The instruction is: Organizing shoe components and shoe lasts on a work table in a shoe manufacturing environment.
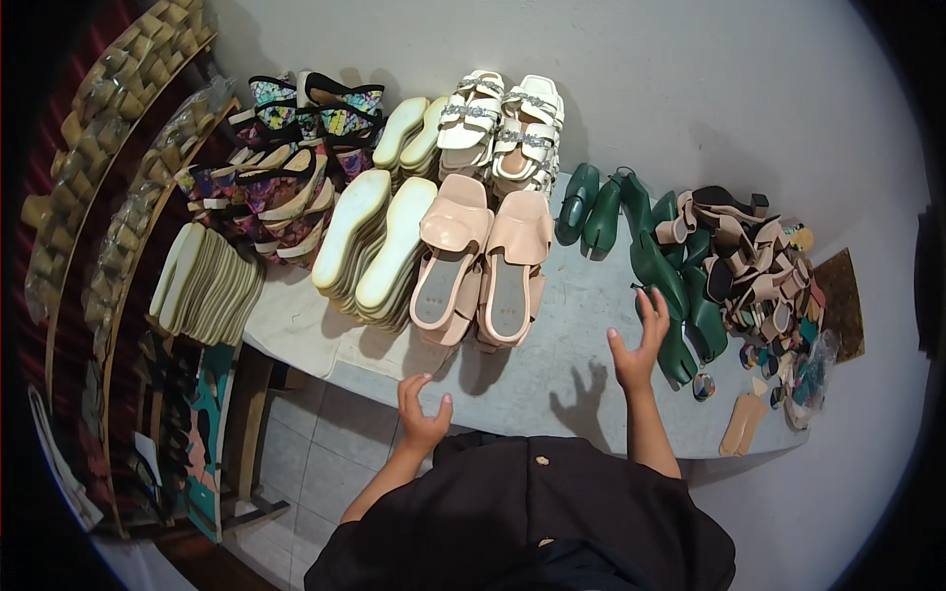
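My left hand [424, 415] is held at the table's near edge, in front of the pink slide sandals [516, 236], with fingers apart and nothing in it. Over the right half of the table is my right hand [641, 347], fingers spread and empty, its shadow falling on the tabletop. Closest to it lie several dark green shoe lasts [658, 271]; I cannot tell whether a fingertip touches one. The pink sandals stand in two stacks side by side. Left of them rise two stacks of pale insoles [397, 251], and behind them are stacked white strappy sandals [527, 103].
Floral wedge sandals [281, 187] and more stacked insoles [202, 286] fill the table's left end. Heeled beige sandals [754, 246] are heaped at the right, near tan sole pieces [741, 426] and a clear plastic bag [818, 374]. Shelves [148, 177] of heel blocks stand at the left.
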### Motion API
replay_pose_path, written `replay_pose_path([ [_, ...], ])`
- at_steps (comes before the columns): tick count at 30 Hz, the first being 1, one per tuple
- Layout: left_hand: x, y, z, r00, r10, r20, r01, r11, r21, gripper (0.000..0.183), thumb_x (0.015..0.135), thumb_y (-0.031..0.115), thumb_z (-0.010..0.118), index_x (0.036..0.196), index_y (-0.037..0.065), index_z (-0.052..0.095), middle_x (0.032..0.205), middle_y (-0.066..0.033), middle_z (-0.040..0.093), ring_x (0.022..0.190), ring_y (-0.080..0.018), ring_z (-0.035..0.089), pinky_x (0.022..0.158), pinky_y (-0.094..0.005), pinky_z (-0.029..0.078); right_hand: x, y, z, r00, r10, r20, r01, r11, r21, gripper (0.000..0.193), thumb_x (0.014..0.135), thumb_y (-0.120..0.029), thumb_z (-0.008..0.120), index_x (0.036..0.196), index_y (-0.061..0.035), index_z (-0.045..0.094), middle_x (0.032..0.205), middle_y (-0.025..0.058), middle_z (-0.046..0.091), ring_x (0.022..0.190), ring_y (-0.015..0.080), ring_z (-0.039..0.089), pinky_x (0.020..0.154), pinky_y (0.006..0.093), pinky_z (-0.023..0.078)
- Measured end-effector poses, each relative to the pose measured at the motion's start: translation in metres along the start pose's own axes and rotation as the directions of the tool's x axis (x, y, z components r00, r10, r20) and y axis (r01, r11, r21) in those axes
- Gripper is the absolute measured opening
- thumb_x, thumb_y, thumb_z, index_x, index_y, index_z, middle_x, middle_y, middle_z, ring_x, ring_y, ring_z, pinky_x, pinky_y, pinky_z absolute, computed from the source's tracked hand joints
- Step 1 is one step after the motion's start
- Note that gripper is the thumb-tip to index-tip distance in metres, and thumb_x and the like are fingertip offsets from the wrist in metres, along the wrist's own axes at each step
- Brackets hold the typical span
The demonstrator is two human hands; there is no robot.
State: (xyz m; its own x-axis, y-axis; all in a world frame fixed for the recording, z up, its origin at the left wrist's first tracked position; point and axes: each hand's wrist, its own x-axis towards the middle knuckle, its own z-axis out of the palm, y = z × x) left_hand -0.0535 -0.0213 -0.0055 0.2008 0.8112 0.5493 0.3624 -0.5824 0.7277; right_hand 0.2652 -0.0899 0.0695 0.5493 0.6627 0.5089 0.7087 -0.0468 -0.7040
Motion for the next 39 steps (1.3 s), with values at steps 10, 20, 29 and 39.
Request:
replay_pose_path([
  [10,0.048,0.099,0.062,0.889,0.406,-0.210,-0.422,0.906,-0.034,0.050,0.069,0.010,0.060,0.116,0.002,0.044,0.107,-0.0159,0.046,0.094,-0.0290,0.046,0.084,-0.0397,0.039,-0.001,0.037,-0.088,0.994,-0.068,-0.089,0.055,0.988,-0.148,0.052,0.065,-0.016,0.068,0.115,-0.0078,0.055,0.130,0.0161,0.038,0.123,0.0357,0.032,0.102,0.0460,0.025],
  [20,0.009,0.212,0.214,0.922,0.386,-0.001,-0.374,0.892,-0.252,0.048,0.070,0.002,0.055,0.116,-0.003,0.044,0.109,-0.0168,0.043,0.097,-0.0273,0.046,0.087,-0.0375,0.040,-0.039,0.142,-0.240,0.971,0.050,-0.233,-0.117,0.951,-0.285,0.048,0.064,-0.014,0.069,0.110,-0.0085,0.056,0.125,0.0142,0.043,0.117,0.0333,0.036,0.099,0.0436,0.028],
  [29,-0.020,0.268,0.319,0.926,0.310,0.215,-0.236,0.920,-0.313,0.044,0.069,0.001,0.061,0.112,0.002,0.051,0.109,-0.0165,0.046,0.092,-0.0254,0.050,0.081,-0.0354,0.044,-0.038,0.226,-0.286,0.947,0.299,-0.114,-0.320,0.862,-0.395,0.055,0.065,-0.019,0.068,0.116,-0.0107,0.052,0.122,0.0149,0.043,0.118,0.0332,0.036,0.099,0.0439,0.026],
  [39,-0.038,0.218,0.363,0.889,0.029,0.458,-0.023,1.000,-0.018,0.046,0.075,0.018,0.064,0.117,0.006,0.051,0.114,-0.0164,0.049,0.105,-0.0337,0.048,0.089,-0.0431,0.037,-0.014,0.258,-0.253,0.765,0.538,0.353,-0.382,0.821,-0.424,0.070,0.062,-0.031,0.073,0.124,-0.0143,0.046,0.122,0.0108,0.047,0.115,0.0295,0.044,0.099,0.0593,0.020],
])
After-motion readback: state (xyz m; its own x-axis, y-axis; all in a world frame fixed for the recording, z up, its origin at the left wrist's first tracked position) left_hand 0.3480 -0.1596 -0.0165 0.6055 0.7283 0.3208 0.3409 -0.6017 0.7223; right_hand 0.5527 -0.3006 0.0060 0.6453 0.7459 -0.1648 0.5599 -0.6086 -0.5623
